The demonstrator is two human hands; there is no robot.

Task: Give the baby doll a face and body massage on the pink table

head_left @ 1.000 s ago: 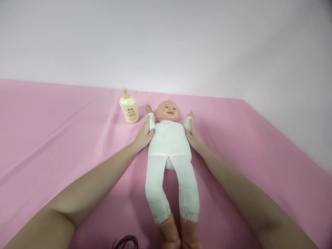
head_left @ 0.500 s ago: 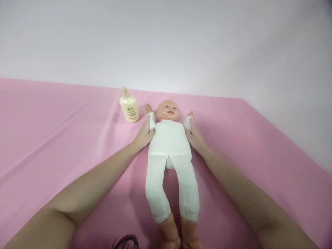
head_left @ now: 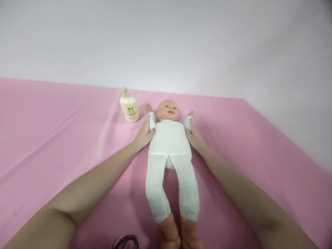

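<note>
A baby doll (head_left: 169,138) with a white cloth body lies on its back, head toward the far edge and feet toward me. My left hand (head_left: 144,135) is closed around the doll's arm on the left, thumb against the white sleeve near its side. On the other side my right hand (head_left: 194,136) grips the doll's other arm in the same way. Most fingers of both hands are hidden behind the doll's arms. The doll's small hands stick out above my grip. Just left of its head stands a pale yellow pump bottle (head_left: 129,109) with a dark printed label.
A pink cloth (head_left: 64,138) with soft creases covers the surface under the doll. Its far edge meets a white background (head_left: 166,45). Some dark strands (head_left: 126,241), perhaps hair, show at the bottom edge.
</note>
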